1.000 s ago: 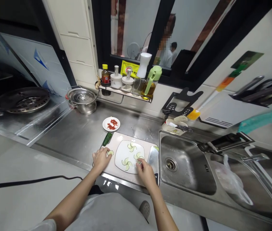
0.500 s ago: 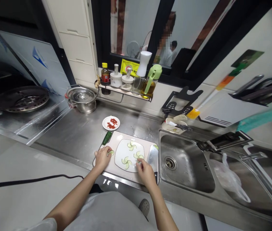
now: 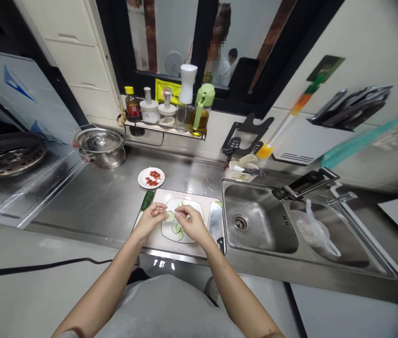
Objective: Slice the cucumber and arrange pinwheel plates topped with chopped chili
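Observation:
My left hand (image 3: 152, 219) and my right hand (image 3: 192, 222) meet above a white plate (image 3: 170, 231) and pinch a thin cucumber slice (image 3: 170, 216) between their fingertips. The plate lies on a pale cutting board (image 3: 199, 203) and carries several other cucumber slices (image 3: 176, 229). A dark green cucumber piece (image 3: 147, 199) lies at the board's left edge. At the board's right edge a cleaver (image 3: 214, 224) lies flat with its handle toward me.
A small dish of red chilli (image 3: 151, 178) sits behind the board. The sink (image 3: 255, 225) is just right of it, with a plastic bag (image 3: 314, 231) in the second basin. A lidded steel pot (image 3: 100, 146) and a condiment shelf (image 3: 165, 126) stand at the back.
Both hands left the board's edges and came together over the plate. The left hand lifted a cucumber slice from the board's left side, and both now hold it. The view shifted right.

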`<state>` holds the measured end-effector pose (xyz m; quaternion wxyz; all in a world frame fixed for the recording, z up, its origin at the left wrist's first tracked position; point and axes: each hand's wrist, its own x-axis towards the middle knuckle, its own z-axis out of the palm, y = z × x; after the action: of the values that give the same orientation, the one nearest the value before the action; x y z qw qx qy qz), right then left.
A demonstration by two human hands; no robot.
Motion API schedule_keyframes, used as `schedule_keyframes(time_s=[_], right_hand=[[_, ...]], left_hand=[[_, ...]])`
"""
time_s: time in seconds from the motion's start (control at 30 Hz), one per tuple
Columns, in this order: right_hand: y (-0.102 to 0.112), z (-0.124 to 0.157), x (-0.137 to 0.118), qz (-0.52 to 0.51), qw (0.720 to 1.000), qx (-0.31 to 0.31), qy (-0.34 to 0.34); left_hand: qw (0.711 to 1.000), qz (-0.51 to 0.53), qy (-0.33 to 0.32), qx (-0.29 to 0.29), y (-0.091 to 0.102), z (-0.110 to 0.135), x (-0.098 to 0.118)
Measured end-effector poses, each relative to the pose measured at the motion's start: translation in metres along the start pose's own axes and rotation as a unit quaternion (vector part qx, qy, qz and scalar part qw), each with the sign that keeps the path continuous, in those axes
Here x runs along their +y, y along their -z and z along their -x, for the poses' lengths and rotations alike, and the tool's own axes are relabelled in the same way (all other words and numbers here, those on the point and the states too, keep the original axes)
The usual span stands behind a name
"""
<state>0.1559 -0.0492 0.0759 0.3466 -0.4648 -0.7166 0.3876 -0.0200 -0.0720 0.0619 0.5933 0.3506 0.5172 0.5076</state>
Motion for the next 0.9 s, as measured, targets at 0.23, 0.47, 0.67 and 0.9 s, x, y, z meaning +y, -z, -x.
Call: schedule_keyframes(time_s=[0.23,0.47,0.67,0.9], right_hand=[[-0.011,-0.006,-0.006,-0.093,0.993,-0.016,-0.073],[-0.007,-0.009,-0.008,-0.251,0.940,-0.054,-0.225],[-0.007,-0.008,-0.006,-0.291,0.912,-0.066,-0.281],[-0.002,-0.012,0.010,-0.107,0.988,-0.012,-0.111]], left_hand=[[0.993,-0.088,-0.080,-0.002,-0.011,0.002,0.002],[0.941,-0.290,-0.175,0.015,-0.014,0.010,0.011],[0.891,-0.408,-0.197,0.038,-0.014,0.013,0.008],[0.976,-0.203,-0.063,0.043,-0.006,0.000,-0.012]])
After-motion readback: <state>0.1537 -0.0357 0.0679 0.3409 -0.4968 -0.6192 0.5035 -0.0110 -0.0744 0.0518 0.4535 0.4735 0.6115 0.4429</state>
